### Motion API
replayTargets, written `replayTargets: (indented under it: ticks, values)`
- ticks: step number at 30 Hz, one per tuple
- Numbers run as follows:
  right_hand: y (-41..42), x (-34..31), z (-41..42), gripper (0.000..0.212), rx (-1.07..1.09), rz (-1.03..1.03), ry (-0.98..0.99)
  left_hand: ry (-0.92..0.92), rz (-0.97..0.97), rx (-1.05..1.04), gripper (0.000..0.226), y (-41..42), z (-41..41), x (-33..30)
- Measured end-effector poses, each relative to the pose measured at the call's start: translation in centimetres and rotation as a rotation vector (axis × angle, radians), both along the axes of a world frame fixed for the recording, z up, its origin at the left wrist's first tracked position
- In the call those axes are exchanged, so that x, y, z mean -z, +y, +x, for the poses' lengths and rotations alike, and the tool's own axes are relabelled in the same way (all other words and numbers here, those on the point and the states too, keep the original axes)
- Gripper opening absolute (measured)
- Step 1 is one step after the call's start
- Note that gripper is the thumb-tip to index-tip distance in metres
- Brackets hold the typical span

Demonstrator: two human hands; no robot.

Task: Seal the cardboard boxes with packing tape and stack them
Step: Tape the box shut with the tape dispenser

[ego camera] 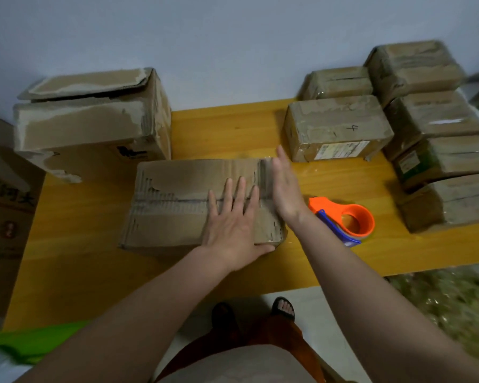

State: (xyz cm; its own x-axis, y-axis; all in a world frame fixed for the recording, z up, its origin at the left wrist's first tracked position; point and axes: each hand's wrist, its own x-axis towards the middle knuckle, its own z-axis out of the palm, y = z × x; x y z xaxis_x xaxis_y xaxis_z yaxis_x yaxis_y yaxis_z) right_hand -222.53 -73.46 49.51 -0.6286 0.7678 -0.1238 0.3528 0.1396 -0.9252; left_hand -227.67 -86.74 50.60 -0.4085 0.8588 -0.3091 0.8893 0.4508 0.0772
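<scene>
left hand (234, 225) flat on box (177, 200), right hand (284, 186) seemingly alongside

Yellow wooden table (233, 125) against a plain pale wall (233, 37).

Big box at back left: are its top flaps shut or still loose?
Loose. The big box has a torn top flap lifted above its rim, a dark gap showing beneath it. No tape visibly holds it down.
</scene>
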Motion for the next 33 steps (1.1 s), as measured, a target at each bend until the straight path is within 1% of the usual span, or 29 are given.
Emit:
replayTargets:
  ticks: [1, 3, 6, 7, 9, 10, 11, 12, 13, 15, 16, 17, 20, 22, 23, 24, 25, 26, 28, 30, 31, 33]
  values:
    - [-0.3, 0.4, -0.2, 0.052, -0.043, -0.005, -0.025, -0.005, 0.005, -0.006, 0.119, 0.2, 0.1, 0.0]
    - [-0.1, 1.0, -0.6, 0.055, -0.052, -0.061, -0.034, -0.007, 0.013, 0.023, 0.119, 0.1, -0.2, 0.2]
    - [0.3, 1.0, -0.3, 0.055, -0.024, -0.194, 0.0, -0.018, -0.002, 0.176, 0.118, -0.3, -1.7, 0.1]
    - [0.5, 1.4, -0.4, 0.055, -0.023, -0.256, 0.02, -0.008, -0.005, 0.219, 0.117, -0.4, -2.2, 0.1]
    - [0.8, 1.7, -0.2, 0.065, -0.026, -0.467, 0.019, 0.013, 0.004, 0.252, 0.114, -0.7, -2.7, 0.0]
    - [0.8, 1.7, 0.0, 0.072, -0.025, -0.544, -0.027, 0.019, 0.018, 0.244, 0.114, -0.7, -2.6, 0.1]
    - [1.0, 1.7, 0.3, 0.076, -0.022, -0.567, -0.077, 0.025, 0.03, 0.231, 0.114, -0.8, -2.5, 0.2]
    - [1.0, 1.5, 0.7, 0.076, -0.016, -0.543, -0.144, 0.025, 0.036, 0.211, 0.114, -0.8, -2.3, 0.3]
    - [0.9, 1.5, 1.2, 0.072, 0.006, -0.478, -0.181, 0.023, 0.038, 0.183, 0.115, -0.9, -2.0, 0.4]
    - [-0.3, 0.9, 1.7, 0.058, -0.011, -0.254, -0.135, 0.023, 0.037, 0.107, 0.115, -0.9, -1.5, 0.4]
    - [-1.0, 0.6, 2.0, 0.054, -0.067, -0.155, -0.091, 0.026, 0.033, 0.067, 0.114, -0.9, -1.2, 0.5]
    - [-1.7, 0.8, 2.0, 0.052, -0.117, -0.109, -0.062, 0.031, 0.029, 0.034, 0.114, -0.7, -1.0, 0.4]
    - [-1.9, 0.8, 1.3, 0.052, -0.208, -0.169, -0.08, 0.035, 0.032, -0.027, 0.114, -0.5, -0.8, 0.4]
    - [-1.0, 1.1, 1.6, 0.054, -0.247, -0.317, -0.099, 0.03, 0.027, -0.048, 0.115, -0.5, -0.9, 0.3]
    - [-0.5, 1.1, 1.8, 0.06, -0.239, -0.422, -0.127, 0.025, 0.027, -0.057, 0.115, -0.5, -1.0, 0.3]
    - [-0.2, 1.2, 2.3, 0.065, -0.23, -0.486, -0.141, 0.021, 0.026, -0.068, 0.116, -0.4, -1.0, 0.3]
    - [-0.4, 1.1, 2.9, 0.063, -0.209, -0.482, -0.118, 0.022, 0.026, -0.08, 0.116, -0.4, -0.9, 0.2]
    - [-0.9, 1.1, 3.3, 0.055, -0.158, -0.427, -0.07, 0.028, 0.027, -0.097, 0.116, -0.3, -0.8, 0.2]
    - [-3.2, 0.9, 3.5, 0.04, 0.004, -0.28, 0.061, 0.035, 0.023, -0.128, 0.116, -0.1, -0.5, 0.2]
    - [-5.1, 1.7, 2.3, 0.035, 0.177, -0.139, 0.104, 0.034, 0.021, -0.149, 0.115, 0.0, -0.1, 0.2]
    - [-5.4, 2.3, 1.6, 0.037, 0.27, -0.133, 0.096, 0.028, 0.017, -0.16, 0.114, 0.1, 0.1, 0.1]
    - [-5.1, 2.2, -0.1, 0.04, 0.475, -0.263, 0.099, 0.012, -0.004, -0.154, 0.113, 0.1, -0.2, 0.1]
